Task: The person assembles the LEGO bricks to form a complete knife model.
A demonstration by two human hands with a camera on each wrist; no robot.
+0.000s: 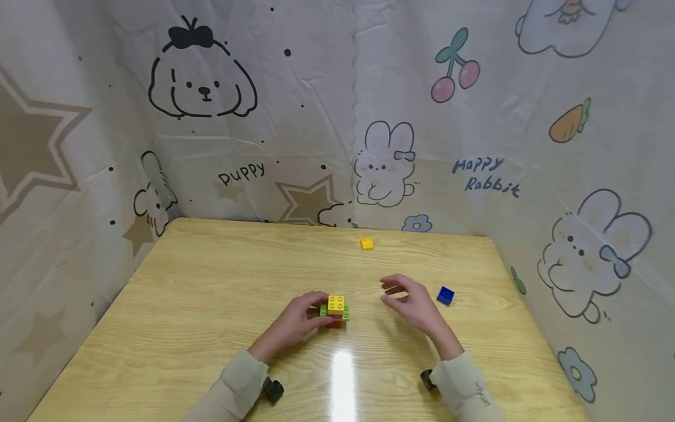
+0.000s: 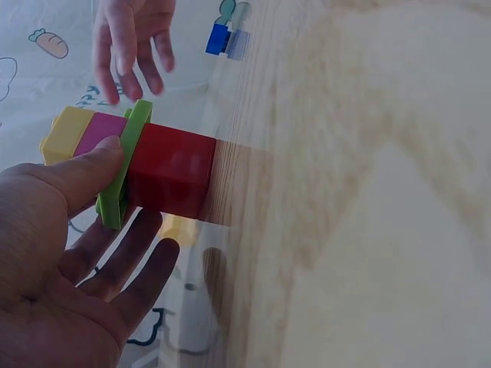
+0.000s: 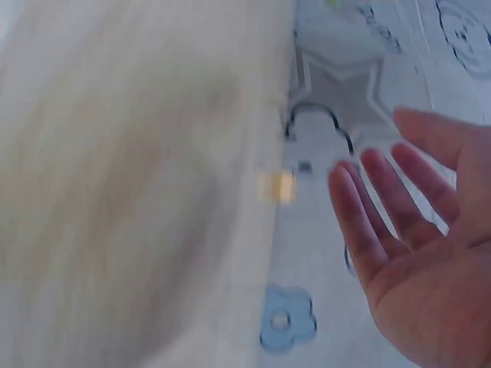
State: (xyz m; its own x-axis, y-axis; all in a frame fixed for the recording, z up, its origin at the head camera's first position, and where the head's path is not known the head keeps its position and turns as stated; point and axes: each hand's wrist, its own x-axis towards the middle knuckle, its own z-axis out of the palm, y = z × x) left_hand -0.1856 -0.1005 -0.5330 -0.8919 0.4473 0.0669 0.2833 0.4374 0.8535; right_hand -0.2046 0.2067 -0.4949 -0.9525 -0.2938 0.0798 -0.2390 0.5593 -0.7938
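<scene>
A small stack of toy building bricks (image 1: 336, 304) stands on the wooden table. From the top it has a yellow brick (image 2: 67, 135), a pink-purple brick (image 2: 98, 132), a wider green plate (image 2: 132, 146) and red (image 2: 173, 169) at the bottom. My left hand (image 1: 293, 323) holds the stack from its left, thumb at the purple and green layers; the fingers on the far side are partly hidden. To the right of the stack, my right hand (image 1: 413, 306) hovers apart from it, fingers loosely bent with nothing between them, nearest a blue brick (image 1: 445, 295).
A loose yellow brick (image 1: 367, 243) lies near the back edge of the wooden table (image 1: 237, 258). Behind and along both sides hangs a pale cloth (image 1: 316, 88) printed with cartoon animals. A bright light reflection crosses the table front.
</scene>
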